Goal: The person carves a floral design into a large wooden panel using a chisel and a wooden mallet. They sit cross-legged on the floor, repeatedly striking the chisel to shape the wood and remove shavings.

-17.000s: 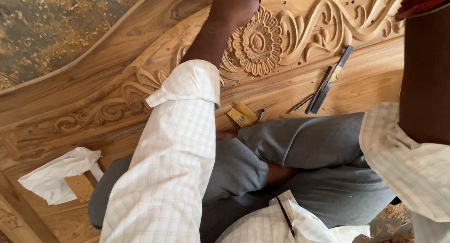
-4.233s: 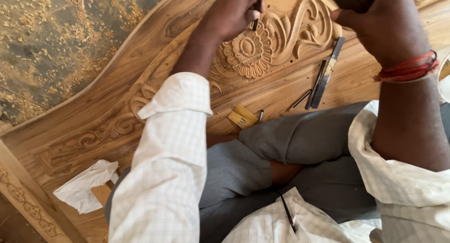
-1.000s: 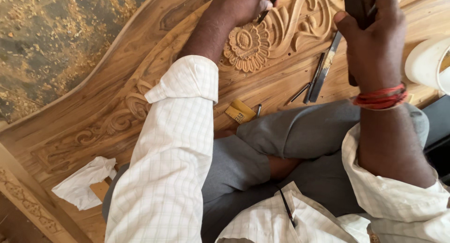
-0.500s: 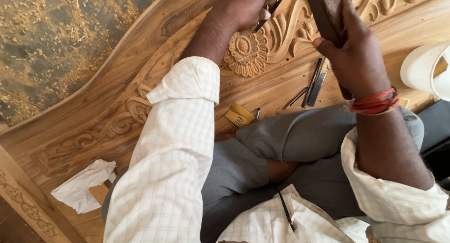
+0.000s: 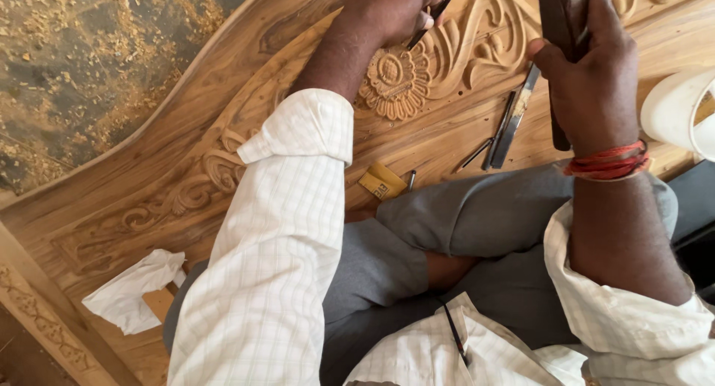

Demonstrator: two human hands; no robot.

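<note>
Left hand [image 5: 391,10] pinches a thin chisel [image 5: 436,12] just above the carved flower [image 5: 395,79] on the wooden board [image 5: 223,133], while right hand [image 5: 588,81] grips a dark mallet [image 5: 555,29] nearby.

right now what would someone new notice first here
The carved round flower rosette in the tan wooden panel, top centre, draws the eye. The left hand grips a thin dark chisel just above it, and the right hand holds a dark wooden block at upper right. Loose metal chisels lie between them.
</note>
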